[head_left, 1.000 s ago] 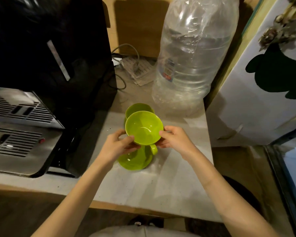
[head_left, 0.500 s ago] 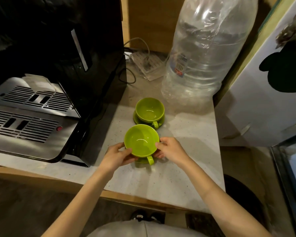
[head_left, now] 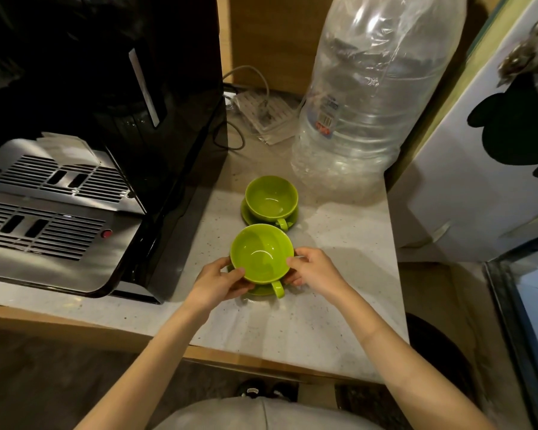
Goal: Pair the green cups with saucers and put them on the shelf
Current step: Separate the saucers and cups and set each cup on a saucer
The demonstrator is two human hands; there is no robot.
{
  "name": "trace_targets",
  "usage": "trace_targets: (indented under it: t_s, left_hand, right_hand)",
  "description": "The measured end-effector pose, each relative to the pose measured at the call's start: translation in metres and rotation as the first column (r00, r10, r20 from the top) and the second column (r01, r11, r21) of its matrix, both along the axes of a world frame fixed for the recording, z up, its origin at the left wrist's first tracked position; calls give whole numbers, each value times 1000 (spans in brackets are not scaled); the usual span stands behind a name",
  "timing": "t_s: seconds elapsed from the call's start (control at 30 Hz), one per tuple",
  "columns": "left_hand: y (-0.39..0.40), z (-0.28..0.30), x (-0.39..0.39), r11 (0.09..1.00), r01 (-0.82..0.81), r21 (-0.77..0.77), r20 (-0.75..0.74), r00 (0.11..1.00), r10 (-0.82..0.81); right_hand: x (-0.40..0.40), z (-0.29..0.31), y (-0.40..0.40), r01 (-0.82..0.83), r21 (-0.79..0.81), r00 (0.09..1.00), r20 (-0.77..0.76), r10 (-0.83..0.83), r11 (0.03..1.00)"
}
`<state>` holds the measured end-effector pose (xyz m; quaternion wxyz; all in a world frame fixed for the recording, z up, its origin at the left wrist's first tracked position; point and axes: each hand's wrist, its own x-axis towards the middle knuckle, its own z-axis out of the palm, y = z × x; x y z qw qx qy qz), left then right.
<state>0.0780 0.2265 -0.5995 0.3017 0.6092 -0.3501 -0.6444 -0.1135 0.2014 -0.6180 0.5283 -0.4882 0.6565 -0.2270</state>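
Two green cups are on the speckled shelf top (head_left: 339, 274). The near green cup (head_left: 261, 254) sits over its green saucer (head_left: 260, 290), handle pointing toward me. My left hand (head_left: 218, 282) grips the cup's left side and my right hand (head_left: 312, 270) grips its right side. I cannot tell whether cup and saucer rest fully on the surface. Behind it, the far green cup (head_left: 271, 198) stands on its own saucer (head_left: 249, 217), untouched.
A black and silver coffee machine (head_left: 75, 197) fills the left side. A large clear plastic water bottle (head_left: 364, 97) stands at the back right, with cables and a papers pile (head_left: 261, 116) behind. A white cabinet side (head_left: 479, 181) borders the right.
The near cup, held in both hands, has come down onto its saucer in front of the far pair. The view has shifted, showing more of the coffee machine.
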Motion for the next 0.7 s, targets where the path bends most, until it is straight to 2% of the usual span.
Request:
trace_targets:
  t_s: [0.1,0.27,0.33,0.4,0.53,0.7]
  left_hand:
    - [-1,0,6,999,41,10,27,999,-41]
    - [-11,-7,22,999,-21,32,162,987,16]
    - [-16,-12,27,998,16,68,190,981,-29]
    - [-20,-16,30,994,49,101,154,986,-64]
    - [-27,-22,32,990,88,112,87,991,-98]
    - [-28,-25,25,994,84,68,167,981,-94]
  right_hand:
    - [-3,0,-2,19,44,999,38,-21,999]
    - [-16,-4,-10,146,132,988,35,-152,980]
    - [-20,-4,-12,131,212,986,75,-149,969]
    - [-22,-3,-14,92,254,983,134,-129,963]
    - [-23,-3,-17,20,259,983,173,-66,966]
    - [-17,-9,-16,2,241,988,149,-39,971]
